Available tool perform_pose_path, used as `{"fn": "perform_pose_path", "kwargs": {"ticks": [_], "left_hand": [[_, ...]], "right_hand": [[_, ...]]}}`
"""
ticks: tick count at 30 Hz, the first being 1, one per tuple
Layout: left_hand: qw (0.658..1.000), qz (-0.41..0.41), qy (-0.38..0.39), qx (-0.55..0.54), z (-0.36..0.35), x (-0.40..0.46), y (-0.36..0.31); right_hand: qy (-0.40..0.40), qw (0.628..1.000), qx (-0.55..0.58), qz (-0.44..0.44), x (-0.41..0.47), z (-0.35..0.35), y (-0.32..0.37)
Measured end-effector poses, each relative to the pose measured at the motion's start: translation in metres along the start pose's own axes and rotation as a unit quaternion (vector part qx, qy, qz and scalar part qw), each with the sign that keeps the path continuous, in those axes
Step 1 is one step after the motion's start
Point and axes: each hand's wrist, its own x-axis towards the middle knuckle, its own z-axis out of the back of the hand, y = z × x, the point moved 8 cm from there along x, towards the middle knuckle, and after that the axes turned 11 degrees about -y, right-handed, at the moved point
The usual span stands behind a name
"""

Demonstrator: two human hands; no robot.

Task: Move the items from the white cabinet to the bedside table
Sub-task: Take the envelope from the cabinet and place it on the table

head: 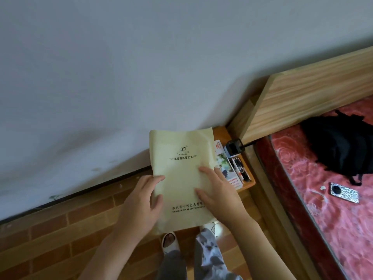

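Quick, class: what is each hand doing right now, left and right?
Left hand: grips the left edge of the yellow notebook.
Right hand: fingers lie on the notebook's cover, holding its right side.

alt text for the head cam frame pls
Both hands, left hand and right hand, hold a pale yellow notebook above an orange bedside table already bearing a booklet and pens. A bed is at right.
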Motion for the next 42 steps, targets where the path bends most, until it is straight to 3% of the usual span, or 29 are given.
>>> {"fn": "perform_pose_path", "kwargs": {"ticks": [25,34,42], "left_hand": [[0.997,0.000,0.058,0.044,-0.293,0.074,0.074],[0.994,0.019,0.088,0.056,-0.344,0.077,0.098],[0.991,0.010,0.118,0.063,-0.363,0.080,0.100]], "right_hand": [[0.087,0.995,-0.031,-0.030,0.130,-0.107,-0.266],[0.114,0.990,-0.084,0.020,0.165,-0.127,-0.304],[0.102,0.992,-0.070,-0.010,0.165,-0.123,-0.335]]}}
